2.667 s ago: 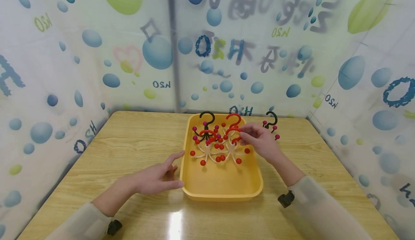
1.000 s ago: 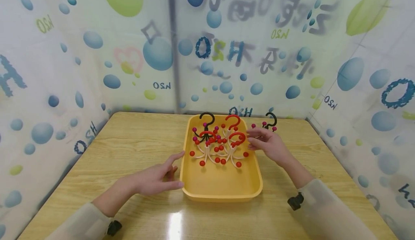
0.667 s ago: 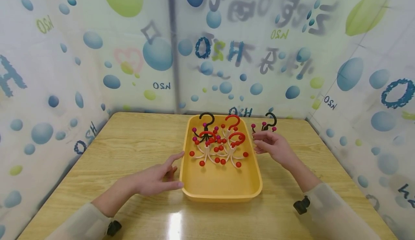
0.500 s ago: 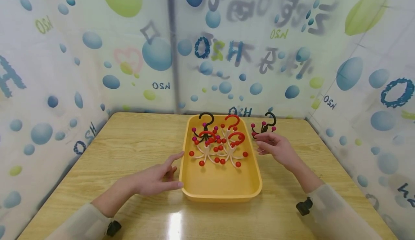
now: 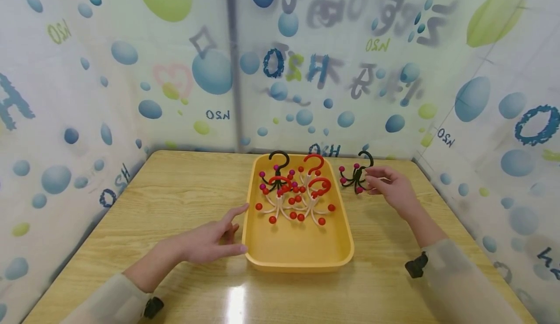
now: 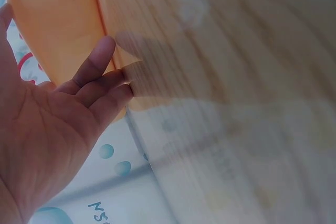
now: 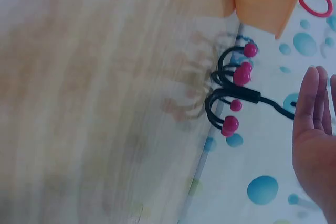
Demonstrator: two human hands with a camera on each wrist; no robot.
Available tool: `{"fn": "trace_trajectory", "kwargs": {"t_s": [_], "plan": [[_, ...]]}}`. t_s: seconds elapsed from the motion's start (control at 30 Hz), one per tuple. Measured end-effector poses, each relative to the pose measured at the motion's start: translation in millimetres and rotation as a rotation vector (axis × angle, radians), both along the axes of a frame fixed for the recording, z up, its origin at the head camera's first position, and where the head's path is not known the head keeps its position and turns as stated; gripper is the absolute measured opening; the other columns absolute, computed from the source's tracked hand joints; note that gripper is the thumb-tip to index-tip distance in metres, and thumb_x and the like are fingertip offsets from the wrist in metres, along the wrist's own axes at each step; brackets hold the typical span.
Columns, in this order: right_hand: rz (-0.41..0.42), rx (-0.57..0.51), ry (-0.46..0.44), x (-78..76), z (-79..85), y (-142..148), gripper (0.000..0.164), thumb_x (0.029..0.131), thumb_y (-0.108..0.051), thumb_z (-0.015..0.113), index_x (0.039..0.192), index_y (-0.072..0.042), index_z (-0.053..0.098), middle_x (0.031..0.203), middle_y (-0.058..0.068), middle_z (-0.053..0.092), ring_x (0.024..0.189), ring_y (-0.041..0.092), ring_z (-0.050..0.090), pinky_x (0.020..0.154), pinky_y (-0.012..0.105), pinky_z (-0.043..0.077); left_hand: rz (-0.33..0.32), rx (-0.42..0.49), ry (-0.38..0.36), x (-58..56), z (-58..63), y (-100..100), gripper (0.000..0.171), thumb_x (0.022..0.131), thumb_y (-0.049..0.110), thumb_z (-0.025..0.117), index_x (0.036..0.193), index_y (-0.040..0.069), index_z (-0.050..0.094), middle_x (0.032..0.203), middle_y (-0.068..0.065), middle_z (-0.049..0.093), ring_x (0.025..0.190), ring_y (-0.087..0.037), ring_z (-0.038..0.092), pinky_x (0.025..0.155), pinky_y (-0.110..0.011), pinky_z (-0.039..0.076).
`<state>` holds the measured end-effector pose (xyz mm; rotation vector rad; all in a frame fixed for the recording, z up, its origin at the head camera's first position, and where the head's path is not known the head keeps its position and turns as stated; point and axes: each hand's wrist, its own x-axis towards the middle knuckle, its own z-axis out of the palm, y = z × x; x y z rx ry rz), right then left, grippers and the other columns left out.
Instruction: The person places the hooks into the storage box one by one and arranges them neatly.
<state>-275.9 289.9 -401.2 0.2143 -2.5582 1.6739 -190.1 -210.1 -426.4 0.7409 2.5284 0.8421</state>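
Note:
In the head view a yellow tray point(image 5: 299, 265) holds a black multi-armed hanging hook point(image 5: 278, 172) with magenta ball tips and several cream ones, such as the front left hook point(image 5: 279, 202), with red crooks and red balls. My left hand point(image 5: 214, 240) rests at the tray's left side, index finger and thumb spread along its wall. Right of the tray, a second black hanging hook point(image 5: 358, 174) with magenta balls stands on the table. My right hand point(image 5: 391, 188) is beside it, fingertips overlapping its right side. The right wrist view shows that hand's fingers point(image 7: 314, 98) extended, not curled round the crook.
The pale wooden table point(image 5: 192, 178) carries the tray. Behind it stands a patterned wall sheet point(image 5: 262, 105), with further sheets point(image 5: 494, 134) along both sides. The table's back edge runs close behind the second black hook.
My right hand has left the front right red crook in the tray and moved right, past the tray's edge, to the black hook outside. The left hand stays at the tray wall.

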Motion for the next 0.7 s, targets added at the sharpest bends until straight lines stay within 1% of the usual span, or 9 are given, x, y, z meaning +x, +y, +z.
{"fn": "trace_trajectory", "kwargs": {"t_s": [0.1,0.23,0.33,0.4,0.53,0.6,0.7], "plan": [[-0.064,-0.024,0.017,-8.0,4.7,4.7,0.048,0.102,-0.029,0.065,0.14,-0.002,0.056,0.114,0.001,0.064,0.09,0.012,0.071,0.08,0.027,0.06,0.002,0.004,-0.005,0.2,0.1,-0.2,0.092,0.096,0.061,0.061,0.162,0.039,0.001,0.094,0.005,0.063,0.11,-0.016,0.057,0.1,-0.047,0.045],[-0.137,-0.048,0.015,-13.6,14.4,4.6,0.048,0.102,-0.025,0.063,0.143,-0.001,0.053,0.113,0.001,0.063,0.084,0.005,0.07,0.078,0.025,0.06,-0.003,0.013,-0.006,0.3,1.0,-0.3,0.092,0.096,0.059,0.061,0.163,0.038,0.001,0.093,0.005,0.063,0.113,-0.016,0.057,0.101,-0.048,0.045],[-0.154,-0.066,0.005,-18.0,18.6,2.4,0.049,0.103,-0.023,0.063,0.145,0.0,0.051,0.115,0.004,0.062,0.083,0.001,0.069,0.079,0.025,0.06,-0.008,0.013,0.0,-0.1,1.3,-0.4,0.093,0.096,0.059,0.061,0.163,0.036,0.002,0.093,0.005,0.063,0.113,-0.016,0.058,0.1,-0.048,0.045],[-0.158,-0.087,-0.001,-23.4,17.1,2.0,0.05,0.102,-0.023,0.064,0.145,-0.001,0.051,0.115,0.003,0.062,0.083,0.001,0.07,0.08,0.025,0.059,-0.008,0.014,-0.002,-0.3,1.5,-0.5,0.092,0.096,0.059,0.061,0.163,0.036,0.002,0.093,0.005,0.063,0.115,-0.017,0.058,0.101,-0.048,0.045],[-0.164,-0.108,0.006,-38.0,7.5,4.5,0.053,0.1,-0.027,0.066,0.146,-0.005,0.052,0.115,0.0,0.062,0.082,0.002,0.07,0.081,0.026,0.059,-0.003,0.012,-0.005,-0.3,1.4,-0.6,0.092,0.096,0.06,0.061,0.163,0.037,0.002,0.093,0.005,0.063,0.119,-0.018,0.057,0.102,-0.049,0.045],[-0.166,-0.104,0.016,-44.1,3.2,6.0,0.052,0.1,-0.028,0.066,0.145,-0.005,0.052,0.114,0.0,0.063,0.081,0.002,0.07,0.081,0.026,0.059,-0.002,0.009,-0.005,-0.3,1.2,-0.7,0.093,0.095,0.062,0.061,0.163,0.038,0.001,0.094,0.005,0.063,0.119,-0.017,0.057,0.103,-0.048,0.045],[-0.171,-0.103,0.02,-49.3,-0.6,7.2,0.049,0.101,-0.026,0.065,0.143,-0.003,0.054,0.11,-0.001,0.063,0.079,0.002,0.07,0.081,0.027,0.06,0.003,0.003,-0.005,-0.4,0.5,-0.8,0.094,0.095,0.064,0.06,0.163,0.038,0.001,0.094,0.006,0.063,0.122,-0.018,0.057,0.103,-0.048,0.045]]}}
